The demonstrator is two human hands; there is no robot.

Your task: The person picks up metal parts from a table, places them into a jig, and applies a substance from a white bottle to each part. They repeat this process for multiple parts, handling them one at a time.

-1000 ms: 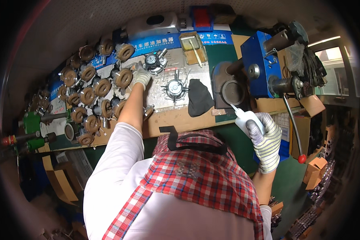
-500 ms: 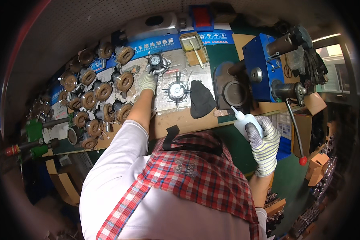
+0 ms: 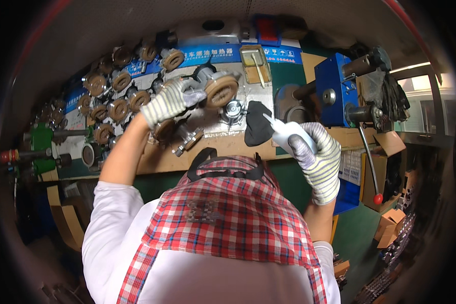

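Observation:
Raised over the bench, a metal part with a round brown disc face is gripped at its left side by my gloved left hand. My right hand, in a striped glove, is closed round a white squeeze bottle. The bottle's thin nozzle points up and left, over the edge of a dark cloth. Below the raised part, a star-shaped metal piece sits on the silvery work surface. A tilted metal part lies below my left wrist.
Several brown-faced assemblies crowd the left side of the bench. A shallow tray with a brush stands at the back. To the right is a blue machine with a red-knobbed lever. Green clamp-like tooling sits far left.
My left hand has moved left and now holds up a brown-faced part. My right hand has brought the bottle up and left, toward the cloth. The view has shifted slightly.

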